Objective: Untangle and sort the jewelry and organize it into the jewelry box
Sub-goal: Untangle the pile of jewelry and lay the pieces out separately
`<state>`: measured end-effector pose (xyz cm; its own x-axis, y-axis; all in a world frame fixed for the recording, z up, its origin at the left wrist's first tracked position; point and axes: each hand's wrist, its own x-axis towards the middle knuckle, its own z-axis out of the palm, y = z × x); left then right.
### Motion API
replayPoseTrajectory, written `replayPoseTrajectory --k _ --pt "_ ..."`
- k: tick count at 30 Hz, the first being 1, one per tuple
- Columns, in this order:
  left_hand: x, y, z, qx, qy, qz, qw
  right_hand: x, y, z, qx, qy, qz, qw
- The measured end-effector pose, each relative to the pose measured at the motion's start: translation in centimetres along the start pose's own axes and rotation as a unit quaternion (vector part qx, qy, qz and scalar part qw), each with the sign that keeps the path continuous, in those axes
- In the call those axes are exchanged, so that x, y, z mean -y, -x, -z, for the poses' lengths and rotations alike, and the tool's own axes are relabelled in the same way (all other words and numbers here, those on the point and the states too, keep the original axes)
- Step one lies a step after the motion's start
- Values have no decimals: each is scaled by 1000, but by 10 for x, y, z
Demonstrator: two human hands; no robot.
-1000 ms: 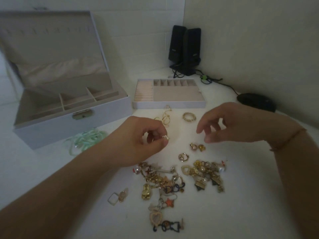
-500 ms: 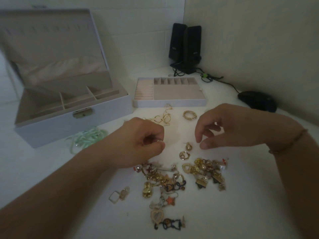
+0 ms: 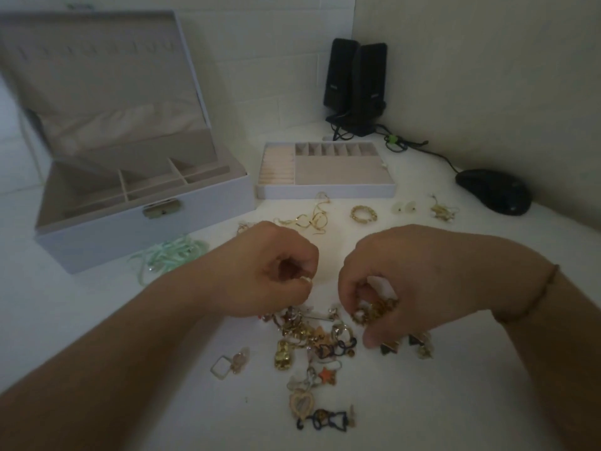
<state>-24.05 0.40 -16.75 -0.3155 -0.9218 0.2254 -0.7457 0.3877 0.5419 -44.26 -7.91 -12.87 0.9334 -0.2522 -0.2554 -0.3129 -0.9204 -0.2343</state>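
A tangled pile of jewelry (image 3: pixel 309 340) lies on the white table in front of me. My left hand (image 3: pixel 276 275) hovers over its left part and pinches a small gold earring (image 3: pixel 305 280) between thumb and forefinger. My right hand (image 3: pixel 400 281) reaches down into the right part of the pile, fingers curled round a gold cluster (image 3: pixel 374 310). The open jewelry box (image 3: pixel 208 203) stands at the back left. Its removable tray (image 3: pixel 328 190) sits beside it at the back centre.
A gold chain (image 3: pixel 309 219), a gold ring (image 3: pixel 362 213), a pale pair of earrings (image 3: pixel 405 207) and a gold piece (image 3: pixel 442 209) lie before the tray. A mint green cord (image 3: pixel 169 255) lies by the box. Black speakers (image 3: pixel 356 86) and a mouse (image 3: pixel 492 192) sit at the back right.
My right hand has dropped from above the table down into the right part of the pile and closed on a gold cluster. My left hand has moved slightly nearer, still pinching the earring.
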Motion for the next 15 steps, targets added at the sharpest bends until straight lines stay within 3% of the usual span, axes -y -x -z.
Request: replayPoseTrajectory --k 4,8,10,12,15 --pt "-1 2 4 47 14 -14 999 6 -1 -5 -60 88 20 994" --pt "-1 1 4 78 0 -11 997 6 0 -5 -84 92 17 992" --pt "-1 1 3 86 -1 -6 996 1 2 0 -82 47 21 995" --pt "-1 1 3 94 2 2 996 -4 3 5 -92 -68 38 993" --pt "-2 1 3 84 47 6 995 -10 1 9 -168 -201 46 964"
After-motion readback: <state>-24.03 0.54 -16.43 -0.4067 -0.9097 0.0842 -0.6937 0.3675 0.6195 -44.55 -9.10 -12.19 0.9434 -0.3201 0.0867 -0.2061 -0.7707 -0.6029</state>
